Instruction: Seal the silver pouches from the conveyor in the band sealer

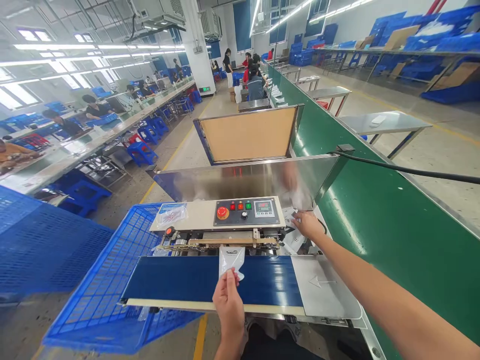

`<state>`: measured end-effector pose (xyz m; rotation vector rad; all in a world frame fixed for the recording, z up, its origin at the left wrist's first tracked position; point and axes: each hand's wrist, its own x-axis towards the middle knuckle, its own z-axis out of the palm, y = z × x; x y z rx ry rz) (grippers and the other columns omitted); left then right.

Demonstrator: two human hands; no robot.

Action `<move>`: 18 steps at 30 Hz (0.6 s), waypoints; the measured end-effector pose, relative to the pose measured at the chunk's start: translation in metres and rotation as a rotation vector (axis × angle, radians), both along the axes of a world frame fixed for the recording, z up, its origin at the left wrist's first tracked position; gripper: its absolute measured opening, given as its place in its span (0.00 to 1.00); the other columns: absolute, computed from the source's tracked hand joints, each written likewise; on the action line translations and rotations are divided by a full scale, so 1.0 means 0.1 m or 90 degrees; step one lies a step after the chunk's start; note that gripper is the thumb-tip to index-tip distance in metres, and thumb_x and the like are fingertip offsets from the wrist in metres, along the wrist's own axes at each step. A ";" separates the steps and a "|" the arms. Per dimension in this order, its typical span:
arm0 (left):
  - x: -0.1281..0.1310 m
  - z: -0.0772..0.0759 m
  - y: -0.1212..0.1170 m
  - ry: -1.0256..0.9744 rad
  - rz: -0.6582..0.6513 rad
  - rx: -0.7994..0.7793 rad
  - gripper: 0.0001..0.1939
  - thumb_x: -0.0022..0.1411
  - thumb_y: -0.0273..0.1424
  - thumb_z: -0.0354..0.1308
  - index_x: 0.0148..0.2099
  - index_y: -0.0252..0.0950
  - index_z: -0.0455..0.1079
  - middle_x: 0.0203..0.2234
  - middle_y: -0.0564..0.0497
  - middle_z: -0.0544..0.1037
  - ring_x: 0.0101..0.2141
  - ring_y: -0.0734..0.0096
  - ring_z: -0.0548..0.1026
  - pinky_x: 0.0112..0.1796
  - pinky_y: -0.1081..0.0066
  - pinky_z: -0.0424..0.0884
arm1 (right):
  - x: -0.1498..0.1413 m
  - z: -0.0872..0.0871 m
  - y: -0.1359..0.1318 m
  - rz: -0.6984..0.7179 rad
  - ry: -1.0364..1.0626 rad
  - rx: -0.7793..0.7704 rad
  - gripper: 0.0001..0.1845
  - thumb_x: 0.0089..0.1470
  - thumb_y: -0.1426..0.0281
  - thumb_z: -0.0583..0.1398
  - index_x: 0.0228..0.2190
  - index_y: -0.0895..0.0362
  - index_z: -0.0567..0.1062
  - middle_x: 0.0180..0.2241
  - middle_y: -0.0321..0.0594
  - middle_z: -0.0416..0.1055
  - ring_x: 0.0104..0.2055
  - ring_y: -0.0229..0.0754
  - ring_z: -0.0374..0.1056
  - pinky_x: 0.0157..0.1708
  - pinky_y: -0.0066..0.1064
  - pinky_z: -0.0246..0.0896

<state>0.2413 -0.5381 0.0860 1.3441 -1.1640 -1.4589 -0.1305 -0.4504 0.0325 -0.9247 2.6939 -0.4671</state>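
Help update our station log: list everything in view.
Flat pouch: one, white, machine's front
Flat packets: several, white, machine's right
Boxy metal machine: one, cream, centre
Flat belt: one, blue, machine's front
Plastic packet: one, clear, on machine
Perforated plastic containers: two, blue, left
Long surface: one, green, right
Upright panels: two, silver and tan, behind machine
Cable: one, black, right
Stools: several, blue, left
Metal tables: several, silver, right
Plastic crates: many, blue, background
People: several, mixed clothing, background
Left hand: one, bare, on pouch
Right hand: one, bare, by packets

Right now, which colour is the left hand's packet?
The packet is white with dark print; best seen in the head view.
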 end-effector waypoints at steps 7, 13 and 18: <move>-0.48 0.14 0.37 0.070 -0.295 0.043 0.34 0.57 0.62 0.69 0.42 0.32 0.85 0.32 0.40 0.83 0.33 0.59 0.80 0.37 0.65 0.78 | 0.18 0.76 0.58 0.021 0.111 -0.248 0.07 0.62 0.67 0.56 0.32 0.53 0.72 0.38 0.45 0.77 0.40 0.45 0.69 0.45 0.34 0.63; -0.95 0.02 0.63 0.157 -0.455 0.186 0.46 0.51 0.64 0.72 0.58 0.30 0.82 0.46 0.33 0.86 0.47 0.48 0.83 0.48 0.60 0.79 | 0.71 1.51 1.12 0.156 -0.114 -0.318 0.08 0.55 0.62 0.62 0.28 0.52 0.74 0.34 0.43 0.78 0.36 0.46 0.69 0.41 0.35 0.66; -1.51 -0.02 0.56 0.077 -0.500 0.039 0.28 0.56 0.57 0.73 0.46 0.40 0.87 0.36 0.43 0.87 0.44 0.41 0.83 0.44 0.53 0.82 | 1.18 1.48 1.18 0.079 -0.187 -0.418 0.06 0.51 0.61 0.69 0.27 0.49 0.80 0.33 0.42 0.79 0.39 0.51 0.75 0.44 0.41 0.73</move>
